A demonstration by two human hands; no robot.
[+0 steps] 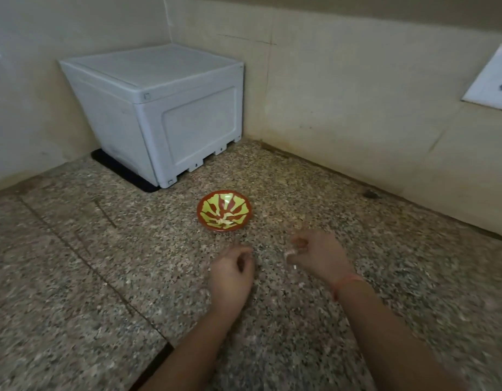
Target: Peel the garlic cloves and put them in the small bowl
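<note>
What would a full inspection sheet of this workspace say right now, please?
Surface: speckled stone counter, crossed by a seam line.
Job's things: small bowl holds pale pieces, likely garlic.
Clutter: pale scrap just below the right hand; dark speck at the wall's foot.
Grips: left hand has curled fingers, contents not visible; right hand pinches a pale garlic piece, blurred.
Cables: nothing seen.
Surroundings: white plastic box on a black mat in the corner; white plate on the right wall.
</note>
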